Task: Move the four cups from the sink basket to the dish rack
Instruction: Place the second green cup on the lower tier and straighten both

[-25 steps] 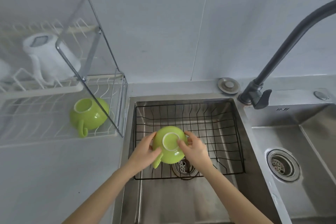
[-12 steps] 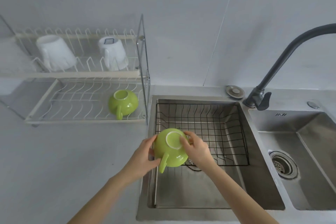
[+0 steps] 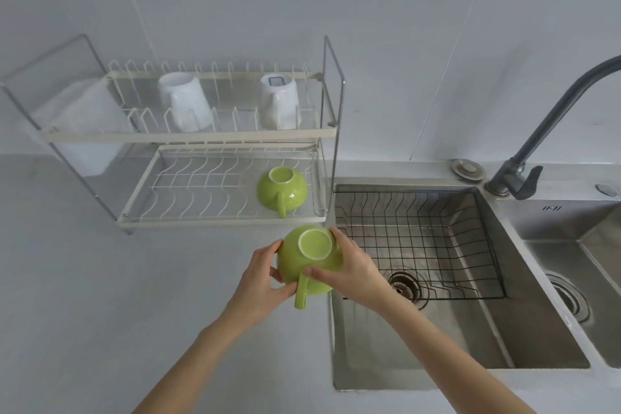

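Note:
I hold an upside-down green cup point(image 3: 311, 255) between my left hand point(image 3: 260, 282) and my right hand point(image 3: 356, 270), its handle pointing toward me. It hangs over the counter at the sink's left edge, just in front of the dish rack point(image 3: 221, 220). A second green cup point(image 3: 282, 191) lies inverted on the rack's lower shelf at the right. Two white cups point(image 3: 186, 102) point(image 3: 279, 101) stand inverted on the upper shelf. The black wire sink basket point(image 3: 420, 235) holds no cups.
A dark faucet point(image 3: 537, 134) rises at the right over the double steel sink point(image 3: 470, 346). A white holder point(image 3: 84, 124) hangs on the rack's left end. Grey counter point(image 3: 100, 312) spreads left of the sink.
Both hands have carried the green cup up and left, out of the sink basket to the counter edge before the rack. My view has pulled back, showing the whole rack.

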Demonstrator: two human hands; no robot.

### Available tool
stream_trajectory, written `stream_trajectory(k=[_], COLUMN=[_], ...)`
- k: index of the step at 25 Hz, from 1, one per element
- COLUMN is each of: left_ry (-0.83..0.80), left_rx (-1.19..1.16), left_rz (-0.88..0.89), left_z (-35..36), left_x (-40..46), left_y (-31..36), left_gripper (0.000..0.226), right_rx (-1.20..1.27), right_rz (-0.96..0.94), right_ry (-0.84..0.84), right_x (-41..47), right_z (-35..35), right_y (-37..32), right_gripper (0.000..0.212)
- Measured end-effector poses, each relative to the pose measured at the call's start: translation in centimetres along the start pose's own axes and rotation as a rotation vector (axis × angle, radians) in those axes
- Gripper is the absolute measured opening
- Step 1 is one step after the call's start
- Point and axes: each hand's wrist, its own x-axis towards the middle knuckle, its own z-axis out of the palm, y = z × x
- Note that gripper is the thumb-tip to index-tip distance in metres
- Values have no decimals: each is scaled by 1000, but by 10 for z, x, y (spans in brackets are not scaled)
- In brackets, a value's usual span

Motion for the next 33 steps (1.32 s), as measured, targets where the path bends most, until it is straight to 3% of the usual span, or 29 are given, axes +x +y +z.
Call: stream_trajectory(k=[20,33], left_ry=[200,216], left_rx=[23,140], left_rz=[-32,-123], left_z=[-151,-166], left_x=[80,129], left_y=[-89,-130], left_gripper=[83,78], right_rx=[-151,-183], right_rz=[-160,-177], right_ry=[-163,-185], right_x=[147,219], right_z=[77,118], right_y=[-135,-133], right_gripper=[84,80])
